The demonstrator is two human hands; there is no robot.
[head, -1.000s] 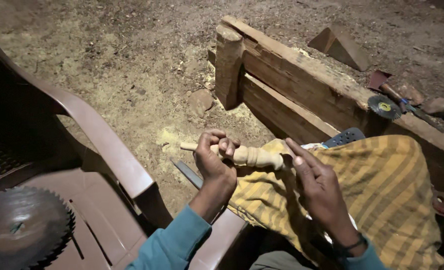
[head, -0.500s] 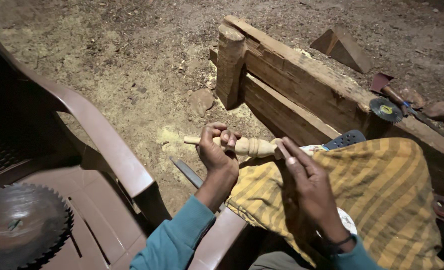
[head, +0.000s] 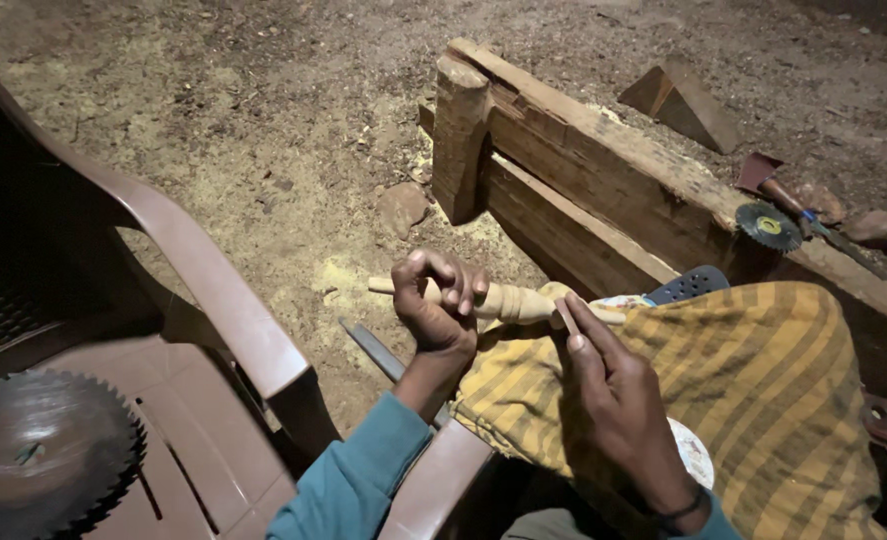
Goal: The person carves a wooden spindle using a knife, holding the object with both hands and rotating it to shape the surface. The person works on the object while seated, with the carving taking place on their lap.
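My left hand (head: 435, 305) is closed around a pale turned wooden spindle (head: 508, 300) that lies level above my lap. My right hand (head: 608, 400) rests against the spindle's right part, with a small piece of abrasive pinched between fingers and wood. A yellow striped cloth (head: 753, 400) covers my knee beneath both hands. A long flat metal blade (head: 373, 350) lies under my left wrist, partly hidden.
A brown plastic chair (head: 203, 290) stands at the left with a toothed circular saw blade (head: 48, 450) on its seat. A heavy wooden beam frame (head: 583, 190) crosses behind my hands. A small cutting disc (head: 768, 227), a wooden wedge (head: 683, 100) and stones lie on the sawdust-strewn ground.
My right hand has slid left along the spindle, closer to my left hand. The spindle has shifted slightly in the left grip.
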